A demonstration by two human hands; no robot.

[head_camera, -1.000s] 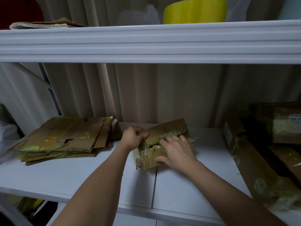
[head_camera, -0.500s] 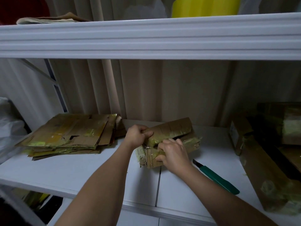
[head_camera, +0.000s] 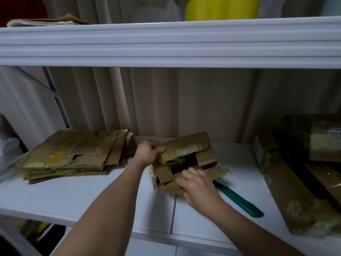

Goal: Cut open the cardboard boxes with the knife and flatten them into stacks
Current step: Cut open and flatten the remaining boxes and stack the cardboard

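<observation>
While left hand (head_camera: 147, 152) grips box (head_camera: 186, 159) top flap mid-shelf (head_camera: 92, 196), right hand (head_camera: 198, 187) pinches its near flap; knife (head_camera: 239, 200) lies beside.

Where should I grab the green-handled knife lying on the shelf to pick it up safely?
Probably by the green handle, coming from the right front. The knife lies flat on the shelf, handle end pointing toward you and free, while its blade end runs under the right hand beside the cardboard box.
</observation>
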